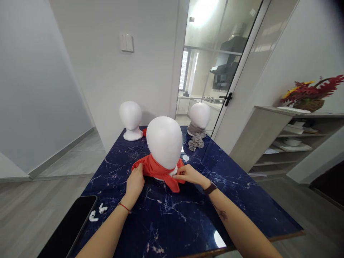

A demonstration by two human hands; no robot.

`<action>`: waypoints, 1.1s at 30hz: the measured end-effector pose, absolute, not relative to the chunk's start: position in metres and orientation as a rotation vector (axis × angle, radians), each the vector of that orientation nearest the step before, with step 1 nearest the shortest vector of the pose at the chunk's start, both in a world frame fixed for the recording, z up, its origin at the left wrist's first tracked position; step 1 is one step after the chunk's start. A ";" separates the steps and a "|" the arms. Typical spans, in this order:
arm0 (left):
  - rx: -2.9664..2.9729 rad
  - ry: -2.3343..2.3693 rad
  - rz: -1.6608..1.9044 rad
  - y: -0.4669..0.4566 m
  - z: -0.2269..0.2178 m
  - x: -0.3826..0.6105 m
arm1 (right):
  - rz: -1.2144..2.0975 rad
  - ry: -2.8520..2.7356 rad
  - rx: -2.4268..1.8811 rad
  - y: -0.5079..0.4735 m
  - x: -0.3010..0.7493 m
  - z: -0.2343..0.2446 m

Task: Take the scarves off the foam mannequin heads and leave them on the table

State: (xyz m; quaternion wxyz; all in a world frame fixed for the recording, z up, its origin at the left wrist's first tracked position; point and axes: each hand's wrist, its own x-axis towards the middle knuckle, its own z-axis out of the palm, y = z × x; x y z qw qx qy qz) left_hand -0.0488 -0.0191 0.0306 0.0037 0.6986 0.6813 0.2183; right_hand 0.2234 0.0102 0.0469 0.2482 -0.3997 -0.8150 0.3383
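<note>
left hand pinches red scarf edge | right hand grips its front fold | scarf wraps foam head neck, bunched, on surface

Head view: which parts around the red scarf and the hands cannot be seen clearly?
- Red scarf: its far side is hidden behind the near foam head.
- Left hand: its fingertips are covered by its own back, so the grip is unclear.
- Right hand: what it pinches is too small to tell.
- Red item: mostly hidden between the foam heads.
- Black tablet: cut off by the bottom edge.
</note>
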 end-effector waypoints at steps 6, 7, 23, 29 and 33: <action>2.188 2.350 0.591 -0.018 0.044 -0.070 | 0.421 -1.994 -1.486 0.034 0.262 0.046; 2.190 2.369 0.573 -0.017 0.044 -0.074 | 0.288 -1.911 -1.594 0.038 0.271 0.044; 2.066 1.949 1.039 -0.018 0.015 -0.035 | 0.179 -1.551 -1.926 0.055 0.285 0.035; 1.994 1.871 1.110 -0.018 0.011 -0.032 | 0.337 -1.693 -1.677 0.137 0.231 0.152; 1.906 1.820 1.158 -0.017 0.010 -0.032 | 0.422 -1.943 -1.523 0.183 0.161 0.256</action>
